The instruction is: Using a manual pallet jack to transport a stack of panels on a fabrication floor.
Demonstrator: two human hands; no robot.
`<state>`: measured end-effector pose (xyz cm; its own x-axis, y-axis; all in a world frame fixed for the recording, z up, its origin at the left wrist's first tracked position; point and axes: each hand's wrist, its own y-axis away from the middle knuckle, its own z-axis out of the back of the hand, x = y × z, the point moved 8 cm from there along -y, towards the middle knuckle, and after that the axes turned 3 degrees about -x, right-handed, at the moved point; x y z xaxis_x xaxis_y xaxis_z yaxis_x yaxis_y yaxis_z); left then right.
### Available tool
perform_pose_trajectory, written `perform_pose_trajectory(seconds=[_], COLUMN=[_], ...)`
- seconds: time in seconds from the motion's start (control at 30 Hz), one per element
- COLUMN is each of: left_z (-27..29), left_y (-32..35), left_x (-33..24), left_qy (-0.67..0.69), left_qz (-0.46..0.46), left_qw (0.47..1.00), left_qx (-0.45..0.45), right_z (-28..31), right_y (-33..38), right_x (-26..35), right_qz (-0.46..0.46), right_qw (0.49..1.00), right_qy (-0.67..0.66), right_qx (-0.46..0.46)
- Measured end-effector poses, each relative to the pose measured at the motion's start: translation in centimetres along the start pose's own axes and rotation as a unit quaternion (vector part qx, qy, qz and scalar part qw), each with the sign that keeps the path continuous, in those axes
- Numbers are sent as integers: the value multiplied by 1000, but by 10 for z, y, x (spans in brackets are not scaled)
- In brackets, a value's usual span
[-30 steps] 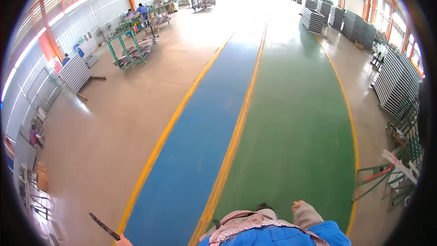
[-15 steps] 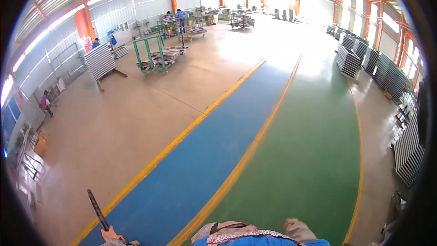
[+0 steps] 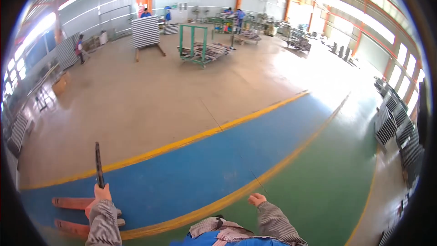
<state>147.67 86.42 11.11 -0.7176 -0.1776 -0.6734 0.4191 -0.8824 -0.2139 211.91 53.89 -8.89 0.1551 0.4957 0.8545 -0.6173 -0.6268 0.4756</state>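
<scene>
1. Your left hand (image 3: 103,192) is wrapped around the dark bar (image 3: 99,161), which stands nearly upright; your right hand (image 3: 258,199) is half curled and appears to hold nothing.
2. The red forks (image 3: 75,203) lie low beside your left forearm, over the blue lane (image 3: 182,173); your sleeve hides any link to the bar.
3. The step looks like guiding forks by bar.
4. Any next move calls for a firm left grip and an eye on the fork tips.

Black handle (image 3: 99,164), reddish forks (image 3: 73,203)
</scene>
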Motion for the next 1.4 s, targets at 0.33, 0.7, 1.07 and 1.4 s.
perform_pose_trajectory(seconds=[0.33,0.7,1.07,1.4], left_z=[-94,-184,-227,-159], left_y=[105,282,453,619], left_x=[-169,-312,-446,-477], left_qy=[-26,-77,-95,-72], left_qz=[27,71,21,-45], left_qw=[999,994,993,995], left_qx=[3,-45,-71,-55], right_z=[102,38,76,155], right_y=[-140,-221,-171,-70], right_x=[93,293,366,352], right_qz=[66,352,584,733], right_qw=[991,807,639,515], right_qy=[55,280,385,340], right_qx=[102,382,320,286])
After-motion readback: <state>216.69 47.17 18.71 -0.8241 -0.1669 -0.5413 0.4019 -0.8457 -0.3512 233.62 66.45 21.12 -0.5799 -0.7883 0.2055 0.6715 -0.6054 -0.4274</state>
